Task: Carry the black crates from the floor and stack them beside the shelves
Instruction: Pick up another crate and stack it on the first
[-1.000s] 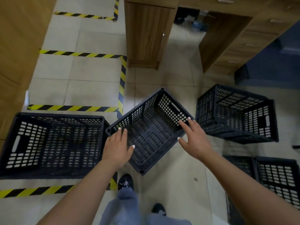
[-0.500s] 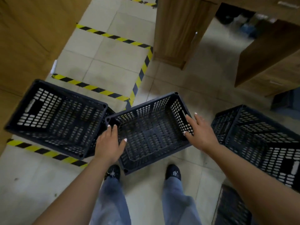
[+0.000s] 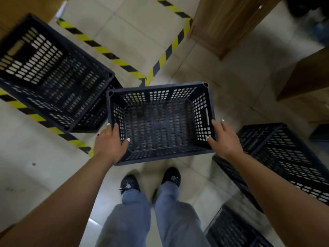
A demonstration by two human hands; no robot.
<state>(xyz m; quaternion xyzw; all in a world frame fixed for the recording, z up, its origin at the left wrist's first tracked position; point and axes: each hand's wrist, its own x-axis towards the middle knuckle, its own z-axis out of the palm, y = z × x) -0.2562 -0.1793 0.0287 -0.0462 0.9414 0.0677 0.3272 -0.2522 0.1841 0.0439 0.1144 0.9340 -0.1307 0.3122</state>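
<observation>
Hands grip a black perforated plastic crate (image 3: 160, 122), seen from above by a head-worn camera, and that crate is the landmark for everything else. Both bare forearms reach forward and slightly inward from the bottom corners of the view. The left hand (image 3: 111, 142) clasps the crate's left short wall near its closest corner, thumb hooked inside the rim and the other fingers wrapped down the outside. The right hand (image 3: 223, 139) presses against the right short wall, just below its slotted handle, thumb tip on the rim and fingers spread along the outer face. The crate sits level and open side up, directly ahead of two black shoes (image 3: 130, 183) and grey trouser legs (image 3: 128, 218). Whether it is lifted clear of the pale tiled floor (image 3: 35, 166) cannot be told. Left of it, touching at a corner, lies a second black crate (image 3: 51, 73) over yellow-and-black hazard tape (image 3: 110, 56). Right of it stand more black crates (image 3: 284, 157). Beyond it rises wooden furniture (image 3: 224, 24).
</observation>
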